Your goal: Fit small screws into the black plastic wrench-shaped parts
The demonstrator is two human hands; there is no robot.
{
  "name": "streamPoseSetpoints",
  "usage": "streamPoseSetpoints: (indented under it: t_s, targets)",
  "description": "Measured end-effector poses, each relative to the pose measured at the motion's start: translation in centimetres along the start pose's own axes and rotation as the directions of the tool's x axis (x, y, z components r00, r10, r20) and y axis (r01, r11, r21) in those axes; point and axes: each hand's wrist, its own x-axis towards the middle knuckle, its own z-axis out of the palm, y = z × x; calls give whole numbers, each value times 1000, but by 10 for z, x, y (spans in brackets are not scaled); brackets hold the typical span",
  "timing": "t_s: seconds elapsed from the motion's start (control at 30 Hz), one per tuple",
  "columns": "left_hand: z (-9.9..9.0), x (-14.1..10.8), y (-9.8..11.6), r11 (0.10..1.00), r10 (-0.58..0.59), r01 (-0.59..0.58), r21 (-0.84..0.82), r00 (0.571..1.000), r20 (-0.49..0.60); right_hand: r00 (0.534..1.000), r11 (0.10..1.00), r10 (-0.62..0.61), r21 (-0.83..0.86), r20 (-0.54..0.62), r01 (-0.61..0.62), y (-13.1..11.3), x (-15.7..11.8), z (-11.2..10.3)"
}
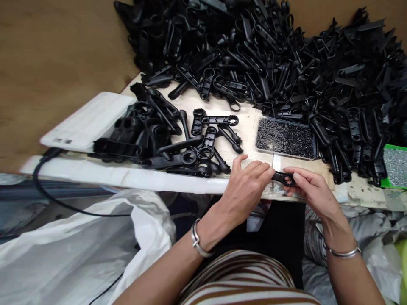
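Note:
Between my two hands is a black plastic arm with a round ring at its end [284, 178], held just over the table's front edge. The fingers of my left hand [247, 186] wrap its left part, which they hide, while the thumb sticks up. At the ring end, my right hand [313, 190] pinches the part between thumb and fingers. Just behind them lies a clear shallow box [285, 137] full of tiny black pieces. Loose black plastic arms [208, 144] like the held one lie to the left of the box.
A big heap of black plastic parts [241, 55] covers the table's back. More parts [352, 140] pile up on the right, beside a green tray [396, 166] of small silvery pieces. At left are a white flat case [85, 120], a black cable [47, 190] and a white sack [79, 245].

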Motion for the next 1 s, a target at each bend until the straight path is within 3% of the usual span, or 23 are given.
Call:
streamPoseSetpoints:
  t_s: [0.2, 0.5, 0.73, 0.8, 1.0]
  targets:
    - [3, 5, 1, 997, -4, 9, -75, 997, 71, 998, 997, -7, -78, -59, 2, 2, 4, -2]
    - [4, 1, 4, 979, -30, 45, -197, 996, 79, 990, 964, 115, 248, -76, -93, -5, -4, 6]
    - [3, 0, 13, 967, -53, 52, -250, 999, 0, 972, 968, 96, 247, -217, -41, -7, -7, 19]
    - [3, -1, 12, 963, -42, 37, -266, 999, -12, 979, 979, 97, 195, -179, -62, -9, -6, 14]
    - [1, 2, 6, 959, -10, 13, -281, 1000, 14, 993, 996, 86, 11, 85, -87, -18, -1, -9]
